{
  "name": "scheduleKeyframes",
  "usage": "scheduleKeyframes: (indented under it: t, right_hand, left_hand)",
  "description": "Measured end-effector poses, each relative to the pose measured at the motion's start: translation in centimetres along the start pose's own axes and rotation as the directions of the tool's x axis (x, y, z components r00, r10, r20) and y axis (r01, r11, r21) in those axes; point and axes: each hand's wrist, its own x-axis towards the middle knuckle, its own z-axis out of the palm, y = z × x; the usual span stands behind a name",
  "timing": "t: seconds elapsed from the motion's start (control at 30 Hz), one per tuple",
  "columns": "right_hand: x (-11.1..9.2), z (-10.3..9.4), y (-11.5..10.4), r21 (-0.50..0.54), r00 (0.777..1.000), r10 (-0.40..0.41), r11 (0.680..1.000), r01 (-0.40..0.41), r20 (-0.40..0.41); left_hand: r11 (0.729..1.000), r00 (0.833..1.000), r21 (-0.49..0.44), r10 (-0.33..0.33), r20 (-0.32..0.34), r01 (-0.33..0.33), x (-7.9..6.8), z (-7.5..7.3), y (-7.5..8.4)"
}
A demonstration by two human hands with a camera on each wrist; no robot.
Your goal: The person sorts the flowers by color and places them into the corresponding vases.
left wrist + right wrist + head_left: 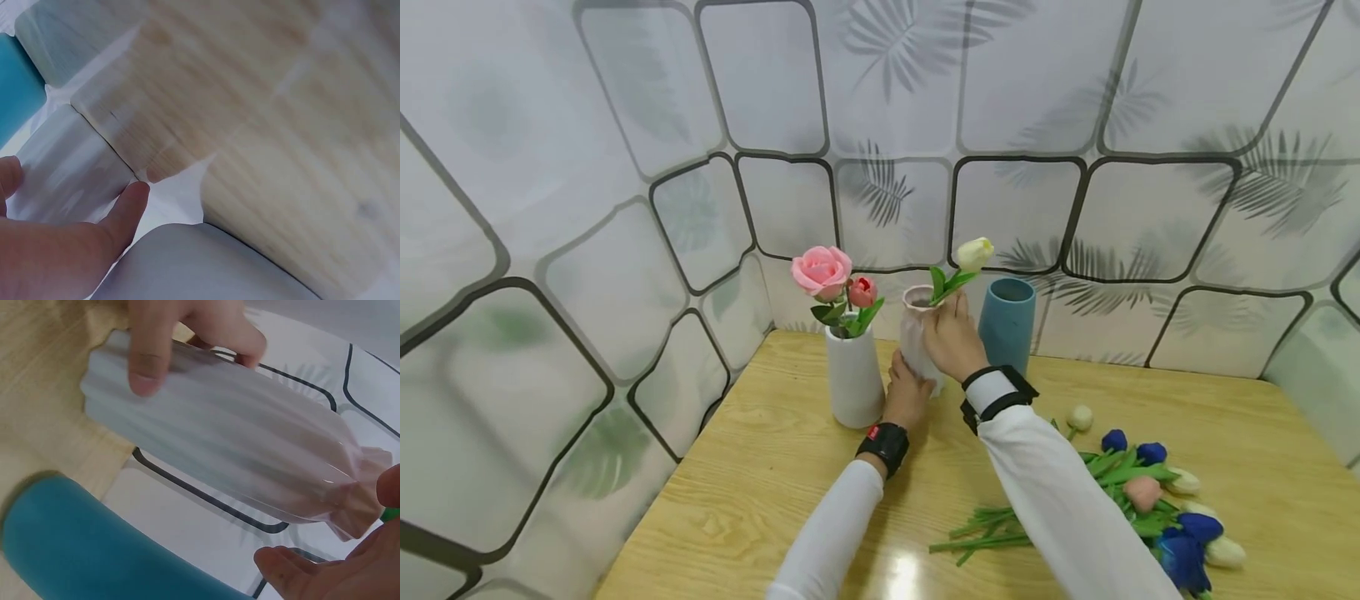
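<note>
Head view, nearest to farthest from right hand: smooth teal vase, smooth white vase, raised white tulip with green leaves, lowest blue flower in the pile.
1. White tulip: pinched in the right hand.
2. Teal vase: just right of the hand.
3. White vase: to the left.
4. Blue flower: far lower right.

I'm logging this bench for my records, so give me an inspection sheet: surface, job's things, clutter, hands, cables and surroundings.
Surface: table, pale wood grain.
Job's things: fluted vase, between a white vase holding a pink rose and red flower, and a blue vase; white tulip by its mouth, stem end not visible.
Clutter: loose flowers heaped at the right, partly hidden by the right sleeve.
Hands: left hand grips the fluted vase low down; right hand holds the white tulip.
Cables: nothing seen.
Surroundings: leaf-patterned backdrop behind and at both sides.
</note>
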Motion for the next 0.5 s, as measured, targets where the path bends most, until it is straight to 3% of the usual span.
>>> scheduleKeyframes:
  t: [0.1,0.33,0.5]
  right_hand:
    - [-0.8,0.5,0.7,0.024,0.999,0.042,0.999,-0.043,0.028]
    - [-3.4,1.6,2.1,0.027,0.994,0.046,0.998,-0.049,0.099]
    - [-5.8,1.9,3.2,0.027,0.993,0.062,0.998,-0.065,0.103]
  left_hand:
    - [1.0,1.0,0.018,-0.005,0.004,0.005,-0.1,-0.2,0.3]
    - [0.999,0.999,0.032,-0.043,0.025,0.042,0.0,-0.3,0.6]
    - [0.998,0.998,0.015,-0.06,0.013,0.059,0.1,-0.2,0.9]
